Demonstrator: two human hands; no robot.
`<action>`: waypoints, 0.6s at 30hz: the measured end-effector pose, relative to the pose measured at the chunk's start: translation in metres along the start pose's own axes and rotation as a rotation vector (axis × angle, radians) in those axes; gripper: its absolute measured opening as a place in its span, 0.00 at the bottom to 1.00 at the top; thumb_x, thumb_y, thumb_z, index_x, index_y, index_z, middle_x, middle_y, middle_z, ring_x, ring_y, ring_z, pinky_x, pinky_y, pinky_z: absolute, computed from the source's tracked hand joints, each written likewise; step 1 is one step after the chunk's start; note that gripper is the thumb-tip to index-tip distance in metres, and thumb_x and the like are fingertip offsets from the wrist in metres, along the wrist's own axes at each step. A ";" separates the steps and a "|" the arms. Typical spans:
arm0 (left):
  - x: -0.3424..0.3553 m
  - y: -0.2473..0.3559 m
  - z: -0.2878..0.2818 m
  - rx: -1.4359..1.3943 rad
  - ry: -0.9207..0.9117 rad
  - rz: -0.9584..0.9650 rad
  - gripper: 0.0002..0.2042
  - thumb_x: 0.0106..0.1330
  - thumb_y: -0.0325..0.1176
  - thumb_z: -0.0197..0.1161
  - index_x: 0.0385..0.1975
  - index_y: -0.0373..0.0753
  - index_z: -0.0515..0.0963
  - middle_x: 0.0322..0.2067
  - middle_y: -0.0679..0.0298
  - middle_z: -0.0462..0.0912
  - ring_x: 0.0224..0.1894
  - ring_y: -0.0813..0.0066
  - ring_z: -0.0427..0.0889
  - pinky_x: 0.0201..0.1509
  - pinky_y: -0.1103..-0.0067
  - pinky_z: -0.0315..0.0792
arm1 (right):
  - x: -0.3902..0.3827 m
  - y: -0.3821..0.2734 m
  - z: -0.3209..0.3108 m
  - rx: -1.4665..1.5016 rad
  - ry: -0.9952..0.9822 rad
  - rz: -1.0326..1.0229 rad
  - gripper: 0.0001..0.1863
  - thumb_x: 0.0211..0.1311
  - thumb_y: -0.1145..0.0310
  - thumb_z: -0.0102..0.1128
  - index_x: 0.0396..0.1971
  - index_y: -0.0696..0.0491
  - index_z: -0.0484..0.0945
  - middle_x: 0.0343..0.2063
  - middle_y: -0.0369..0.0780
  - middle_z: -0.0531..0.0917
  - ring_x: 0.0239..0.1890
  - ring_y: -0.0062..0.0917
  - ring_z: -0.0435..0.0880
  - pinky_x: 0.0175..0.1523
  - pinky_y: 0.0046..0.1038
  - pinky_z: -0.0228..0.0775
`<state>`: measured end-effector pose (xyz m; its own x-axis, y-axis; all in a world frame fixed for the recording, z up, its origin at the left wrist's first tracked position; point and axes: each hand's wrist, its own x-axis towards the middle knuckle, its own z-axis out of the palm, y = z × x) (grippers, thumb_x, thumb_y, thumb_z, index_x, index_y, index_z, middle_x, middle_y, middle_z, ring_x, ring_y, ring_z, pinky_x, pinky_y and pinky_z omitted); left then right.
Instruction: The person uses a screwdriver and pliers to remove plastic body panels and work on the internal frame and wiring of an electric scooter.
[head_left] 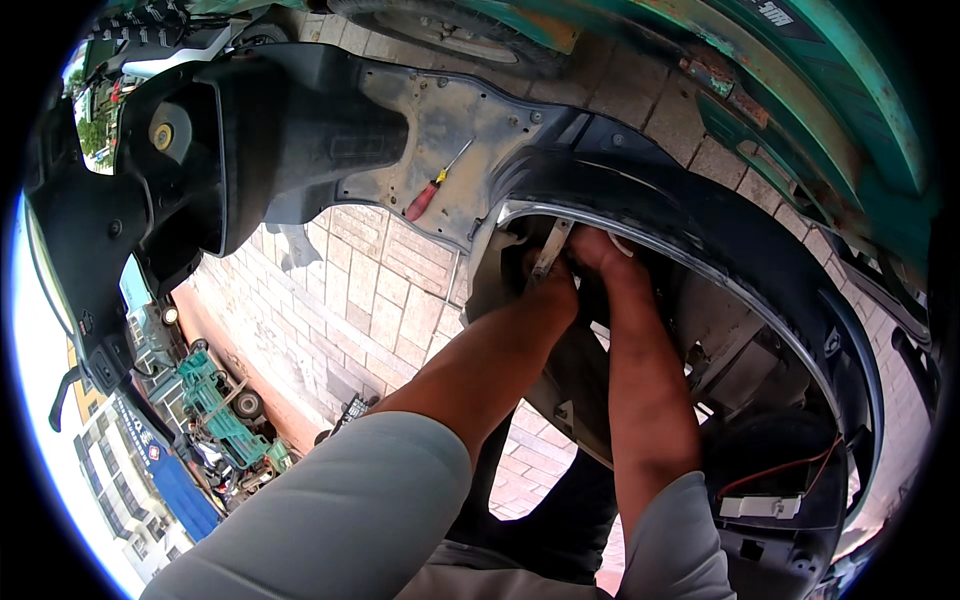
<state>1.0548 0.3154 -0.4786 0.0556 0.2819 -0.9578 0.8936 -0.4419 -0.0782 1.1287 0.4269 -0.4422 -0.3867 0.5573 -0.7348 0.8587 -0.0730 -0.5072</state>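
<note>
My left hand [556, 283] and my right hand [598, 248] are inside the opening of a black scooter body [640, 180] with a silver-edged rim. They are close together around a pale metal bracket [548, 248]; their fingers are mostly hidden, so what they touch or hold is unclear. A screwdriver [425, 195] with a red-and-yellow handle lies on the dirty footboard [380, 170] to the left of the opening. An orange wire [765, 480] runs to a white part [760, 506] at the lower right of the body.
The scooter's black front section [280, 140] stretches left. A green, rusty vehicle [840, 90] with a tyre [455, 30] stands along the top. Green carts [215, 400] are parked at the lower left, before buildings. Brick paving [370, 310] lies beneath.
</note>
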 end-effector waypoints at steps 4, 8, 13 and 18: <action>0.008 -0.001 -0.007 0.010 0.021 0.010 0.17 0.62 0.35 0.63 0.49 0.41 0.87 0.49 0.57 0.85 0.50 0.57 0.81 0.54 0.61 0.72 | 0.023 0.027 0.027 0.000 -0.203 -0.012 0.35 0.68 0.41 0.53 0.68 0.47 0.72 0.71 0.46 0.68 0.73 0.43 0.64 0.77 0.42 0.56; 0.013 0.001 -0.014 -0.006 0.037 0.026 0.17 0.62 0.35 0.62 0.49 0.41 0.87 0.48 0.57 0.85 0.49 0.57 0.81 0.53 0.61 0.73 | 0.002 0.007 0.022 0.071 0.077 -0.069 0.31 0.69 0.46 0.52 0.64 0.49 0.76 0.67 0.49 0.73 0.69 0.47 0.70 0.72 0.44 0.62; 0.005 0.024 -0.039 -0.059 0.085 0.110 0.17 0.61 0.35 0.62 0.49 0.40 0.87 0.48 0.56 0.86 0.48 0.57 0.82 0.52 0.61 0.74 | 0.009 0.001 0.008 -0.069 -0.027 -0.065 0.32 0.70 0.49 0.51 0.68 0.50 0.72 0.70 0.51 0.69 0.73 0.47 0.65 0.76 0.43 0.56; -0.048 0.023 -0.059 -0.158 0.118 0.254 0.17 0.61 0.35 0.62 0.48 0.40 0.87 0.47 0.56 0.86 0.47 0.57 0.82 0.51 0.61 0.74 | 0.043 0.046 0.040 -0.239 -0.220 -0.076 0.29 0.74 0.59 0.44 0.69 0.59 0.68 0.71 0.54 0.67 0.74 0.48 0.62 0.77 0.43 0.53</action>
<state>1.0992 0.3419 -0.4182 0.3288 0.2805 -0.9018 0.9022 -0.3756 0.2121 1.1378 0.4143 -0.5153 -0.4933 0.3600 -0.7919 0.8694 0.1724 -0.4631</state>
